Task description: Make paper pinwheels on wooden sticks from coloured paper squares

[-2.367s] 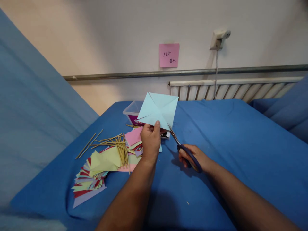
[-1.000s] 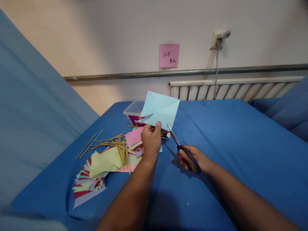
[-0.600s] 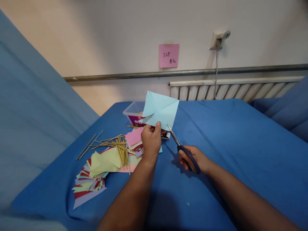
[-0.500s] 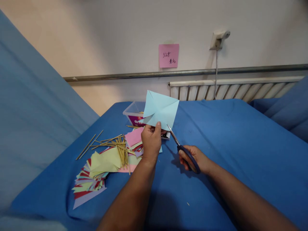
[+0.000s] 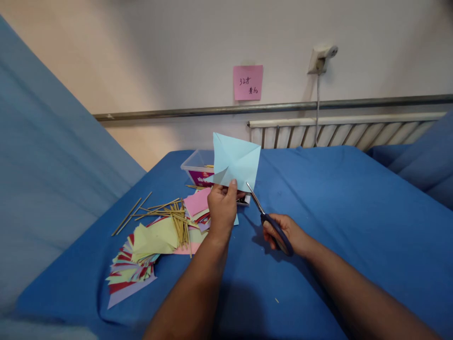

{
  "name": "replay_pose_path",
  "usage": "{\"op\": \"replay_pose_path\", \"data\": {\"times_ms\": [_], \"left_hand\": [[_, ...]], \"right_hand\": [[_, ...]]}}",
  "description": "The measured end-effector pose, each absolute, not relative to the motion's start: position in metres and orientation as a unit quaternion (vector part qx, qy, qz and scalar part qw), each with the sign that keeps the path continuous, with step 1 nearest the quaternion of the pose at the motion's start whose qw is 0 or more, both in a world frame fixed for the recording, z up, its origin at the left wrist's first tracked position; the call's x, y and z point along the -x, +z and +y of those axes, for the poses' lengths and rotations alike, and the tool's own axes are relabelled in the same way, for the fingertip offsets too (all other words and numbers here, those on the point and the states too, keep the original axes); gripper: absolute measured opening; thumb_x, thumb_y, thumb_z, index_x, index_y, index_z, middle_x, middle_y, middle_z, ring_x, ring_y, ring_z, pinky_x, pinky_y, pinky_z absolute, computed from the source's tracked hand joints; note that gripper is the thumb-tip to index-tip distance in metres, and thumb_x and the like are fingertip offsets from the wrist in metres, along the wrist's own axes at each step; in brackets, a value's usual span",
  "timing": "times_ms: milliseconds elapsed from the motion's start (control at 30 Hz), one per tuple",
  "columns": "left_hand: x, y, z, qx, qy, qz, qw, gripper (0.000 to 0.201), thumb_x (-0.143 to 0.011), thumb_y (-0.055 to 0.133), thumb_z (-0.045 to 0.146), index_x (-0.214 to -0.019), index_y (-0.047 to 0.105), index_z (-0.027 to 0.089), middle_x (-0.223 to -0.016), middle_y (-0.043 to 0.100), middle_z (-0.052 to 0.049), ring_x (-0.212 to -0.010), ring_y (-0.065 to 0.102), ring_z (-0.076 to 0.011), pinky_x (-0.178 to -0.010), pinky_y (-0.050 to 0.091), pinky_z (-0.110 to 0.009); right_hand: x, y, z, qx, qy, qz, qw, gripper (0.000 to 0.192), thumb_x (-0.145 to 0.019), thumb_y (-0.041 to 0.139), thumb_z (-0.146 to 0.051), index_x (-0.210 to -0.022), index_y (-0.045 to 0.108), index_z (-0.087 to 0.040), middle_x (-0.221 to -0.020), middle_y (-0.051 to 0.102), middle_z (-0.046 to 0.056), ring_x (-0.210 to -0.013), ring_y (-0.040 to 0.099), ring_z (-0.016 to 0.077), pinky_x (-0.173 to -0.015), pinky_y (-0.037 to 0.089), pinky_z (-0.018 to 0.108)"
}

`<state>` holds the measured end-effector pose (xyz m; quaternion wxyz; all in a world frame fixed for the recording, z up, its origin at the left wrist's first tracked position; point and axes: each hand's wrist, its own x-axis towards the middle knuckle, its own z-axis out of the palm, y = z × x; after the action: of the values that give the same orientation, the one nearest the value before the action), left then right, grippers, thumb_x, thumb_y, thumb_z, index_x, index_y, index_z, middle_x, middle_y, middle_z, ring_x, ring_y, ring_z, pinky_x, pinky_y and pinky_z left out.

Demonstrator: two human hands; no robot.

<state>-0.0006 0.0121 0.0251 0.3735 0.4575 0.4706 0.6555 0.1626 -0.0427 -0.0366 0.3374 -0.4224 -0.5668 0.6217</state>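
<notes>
My left hand [image 5: 222,203] pinches the lower edge of a light blue square of paper [image 5: 239,158], thumb in front. The sheet has diagonal creases, and a slit at its lower left leaves a pointed flap standing out. In my right hand [image 5: 285,233] is a pair of scissors [image 5: 260,205] with dark blue handles. Their blades point up and left, with the tips at the paper's lower right part, close to my left thumb. The blades look nearly closed together. Part of my right fingers is hidden behind the handles.
A clear plastic box [image 5: 198,163] with a purple label stands behind the paper. To the left lie thin yellowish sticks [image 5: 180,222], a pink paper stack [image 5: 196,200] and fanned coloured paper pieces [image 5: 134,269] on the blue cloth [image 5: 336,226]. A radiator [image 5: 339,132] runs along the wall.
The light blue paper has turned slightly and its upper part has shifted a little left. The scissors stay at its lower right, almost unmoved.
</notes>
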Motion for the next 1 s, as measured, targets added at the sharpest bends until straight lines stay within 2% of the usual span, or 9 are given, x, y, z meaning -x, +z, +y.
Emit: {"op": "replay_pose_path", "data": {"times_ms": [233,533,800,1000], "left_hand": [[-0.0025,0.0292,0.0099,-0.425,0.678,0.441,0.407,0.041,-0.070,0.071,0.044,-0.096,0.065,0.013,-0.082,0.070,-0.006,-0.067,0.068,-0.0179,-0.064,0.056,-0.031],[0.0003,0.0310,0.0101,-0.441,0.670,0.414,0.430,0.038,-0.072,0.070,0.041,-0.098,0.064,0.015,-0.093,0.071,-0.009,-0.078,0.068,-0.0198,-0.072,0.055,-0.034],[0.0018,0.0293,0.0104,-0.447,0.663,0.433,0.415,0.037,-0.070,0.071,0.042,-0.091,0.064,0.013,-0.078,0.068,-0.004,-0.064,0.067,-0.0172,-0.063,0.055,-0.031],[-0.0009,0.0315,0.0084,-0.443,0.664,0.426,0.426,0.037,-0.069,0.071,0.043,-0.092,0.065,0.015,-0.084,0.071,-0.005,-0.066,0.067,-0.0169,-0.064,0.054,-0.031]], "right_hand": [[-0.1612,-0.0268,-0.0450,0.414,0.629,-0.555,0.353,0.042,-0.076,0.059,-0.059,-0.071,0.050,-0.018,-0.057,0.053,-0.004,-0.041,0.049,0.0077,-0.039,0.034,0.020],[-0.1617,-0.0283,-0.0449,0.415,0.613,-0.569,0.359,0.039,-0.079,0.058,-0.055,-0.071,0.050,-0.018,-0.058,0.053,-0.003,-0.044,0.050,0.0082,-0.042,0.037,0.021],[-0.1611,-0.0274,-0.0461,0.421,0.591,-0.585,0.362,0.038,-0.081,0.056,-0.054,-0.071,0.050,-0.018,-0.054,0.053,-0.003,-0.044,0.049,0.0088,-0.043,0.037,0.021],[-0.1628,-0.0257,-0.0461,0.428,0.571,-0.601,0.360,0.037,-0.083,0.055,-0.053,-0.073,0.053,-0.018,-0.054,0.054,-0.002,-0.048,0.051,0.0101,-0.049,0.041,0.024]]}}
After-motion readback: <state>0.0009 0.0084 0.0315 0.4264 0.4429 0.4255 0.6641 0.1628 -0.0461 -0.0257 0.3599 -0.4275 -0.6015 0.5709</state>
